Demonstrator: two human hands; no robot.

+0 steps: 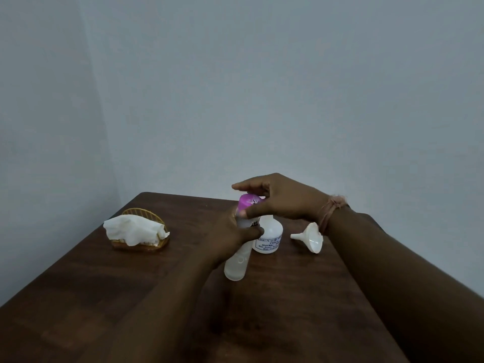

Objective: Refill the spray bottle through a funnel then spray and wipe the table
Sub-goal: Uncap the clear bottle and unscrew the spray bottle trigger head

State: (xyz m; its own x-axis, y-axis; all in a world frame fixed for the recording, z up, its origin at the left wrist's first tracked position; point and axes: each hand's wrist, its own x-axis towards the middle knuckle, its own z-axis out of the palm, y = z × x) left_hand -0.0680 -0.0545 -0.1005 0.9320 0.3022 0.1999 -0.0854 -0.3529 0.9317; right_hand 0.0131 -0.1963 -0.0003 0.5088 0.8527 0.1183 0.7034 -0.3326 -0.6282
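A clear spray bottle (235, 265) with a purple top (247, 201) stands on the dark wooden table (131, 297). My left hand (230, 235) is wrapped around its upper body. My right hand (282, 199) comes from the right and its fingers close on the purple top. Right behind stands a white refill bottle (269, 238) with a printed label, its neck partly hidden by my hands. A white funnel (309, 238) lies on its side to the right, near my right wrist.
A gold wire holder (141, 241) stuffed with white tissue (133, 229) sits at the table's left side. The table's left edge runs diagonally close to it. Plain walls stand behind the table's far edge.
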